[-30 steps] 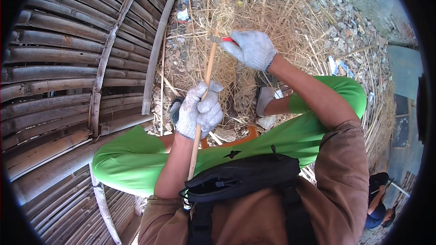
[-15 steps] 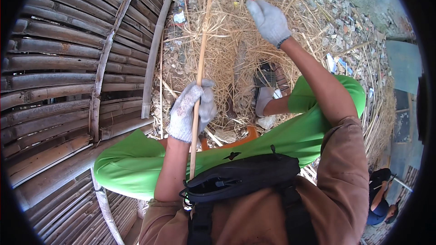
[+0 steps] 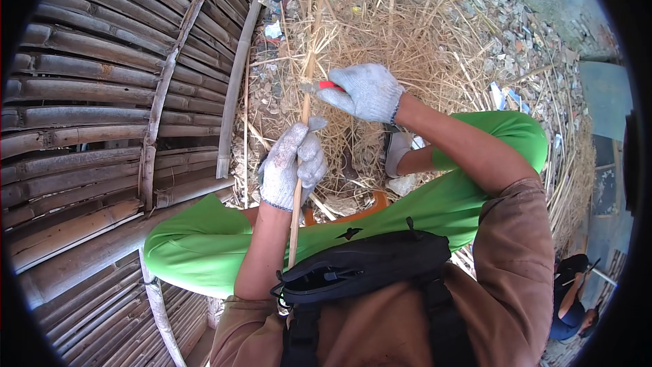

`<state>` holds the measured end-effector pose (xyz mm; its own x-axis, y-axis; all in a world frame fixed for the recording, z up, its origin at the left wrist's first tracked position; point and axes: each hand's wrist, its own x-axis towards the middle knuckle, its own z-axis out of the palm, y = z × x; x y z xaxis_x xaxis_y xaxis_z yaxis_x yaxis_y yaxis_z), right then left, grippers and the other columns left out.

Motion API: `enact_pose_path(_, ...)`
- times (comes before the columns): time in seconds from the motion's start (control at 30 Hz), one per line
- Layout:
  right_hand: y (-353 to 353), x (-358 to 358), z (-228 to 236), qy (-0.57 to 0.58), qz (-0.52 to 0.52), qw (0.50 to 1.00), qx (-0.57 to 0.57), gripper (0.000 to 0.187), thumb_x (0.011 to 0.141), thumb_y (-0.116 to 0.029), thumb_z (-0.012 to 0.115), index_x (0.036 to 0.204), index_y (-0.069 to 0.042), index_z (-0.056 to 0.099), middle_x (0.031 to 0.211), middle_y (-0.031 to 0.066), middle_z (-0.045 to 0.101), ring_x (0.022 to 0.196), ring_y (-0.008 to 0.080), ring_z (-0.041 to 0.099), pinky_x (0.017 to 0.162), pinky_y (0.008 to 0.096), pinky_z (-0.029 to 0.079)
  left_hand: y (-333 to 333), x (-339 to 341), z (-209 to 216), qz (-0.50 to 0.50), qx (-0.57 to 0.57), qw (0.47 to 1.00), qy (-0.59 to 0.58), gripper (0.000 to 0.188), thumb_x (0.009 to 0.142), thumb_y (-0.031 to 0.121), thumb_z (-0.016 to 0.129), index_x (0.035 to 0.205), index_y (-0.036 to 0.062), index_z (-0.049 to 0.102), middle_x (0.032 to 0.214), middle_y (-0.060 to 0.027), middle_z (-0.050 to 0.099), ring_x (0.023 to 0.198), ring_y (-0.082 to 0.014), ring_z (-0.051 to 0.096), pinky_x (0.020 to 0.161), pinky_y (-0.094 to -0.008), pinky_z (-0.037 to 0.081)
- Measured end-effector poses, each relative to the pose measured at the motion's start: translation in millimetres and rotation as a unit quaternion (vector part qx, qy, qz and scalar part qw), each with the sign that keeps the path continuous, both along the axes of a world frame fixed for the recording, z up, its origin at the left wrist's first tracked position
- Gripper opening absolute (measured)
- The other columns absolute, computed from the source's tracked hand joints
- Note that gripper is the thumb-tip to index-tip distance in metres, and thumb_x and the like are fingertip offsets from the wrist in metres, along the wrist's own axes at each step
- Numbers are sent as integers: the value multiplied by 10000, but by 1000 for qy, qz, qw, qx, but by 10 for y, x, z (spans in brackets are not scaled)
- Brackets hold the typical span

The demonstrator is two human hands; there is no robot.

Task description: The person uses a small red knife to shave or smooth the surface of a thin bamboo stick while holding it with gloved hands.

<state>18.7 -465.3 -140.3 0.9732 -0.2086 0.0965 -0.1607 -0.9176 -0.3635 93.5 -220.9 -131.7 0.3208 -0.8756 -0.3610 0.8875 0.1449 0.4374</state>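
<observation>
A long, pale bamboo strip (image 3: 295, 231) runs from beside my black bag up past the far edge of the view. My left hand (image 3: 288, 163), in a grey-white knit glove, is closed round it below the middle. My gloved right hand (image 3: 367, 92) grips a small red-handled knife (image 3: 331, 85). The knife's short blade lies against the strip just above my left hand. Fine curled shavings cling to the strip beyond the blade. My right fingers hide most of the handle.
A bamboo slat wall (image 3: 102, 95) stands close on my left. Straw-like shavings (image 3: 421, 47) cover the ground ahead, with rubble (image 3: 523, 47) to the right. An orange stool edge (image 3: 370, 212) shows beneath my legs. Another person (image 3: 574, 299) is at the lower right.
My right hand has come down and left from the far right, bringing the knife to the strip. My left hand keeps its hold and has shifted slightly right.
</observation>
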Motion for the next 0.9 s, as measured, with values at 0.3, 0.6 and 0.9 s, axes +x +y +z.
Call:
enact_pose_path(0.3,-291,112,-27,20,-35,999,-24,547,1083,-631,503,981,-128,692,887,165,772,793,401,762,708,551,610,5,-66,88,-39,89,986,-137,388,1156,279,556,1311,-75,597,660,35,466,419,-93,408,404,-264,351)
enact_pose_path(0.6,-2219,-325,190,116,-407,906,-13,838,1092,-763,245,1262,-102,731,1256,215,770,1122,376,760,1015,502,587,170,-67,317,-12,19,993,-115,367,1152,287,566,1240,-65,625,625,46,465,396,-83,392,379,-265,342)
enact_pose_path(0.9,-201,52,187,21,10,999,42,716,1111,-714,340,1051,-97,697,842,145,732,748,377,734,662,498,577,49,30,112,49,31,996,-67,341,1153,265,557,1308,-33,618,670,18,485,436,-101,423,416,-275,356)
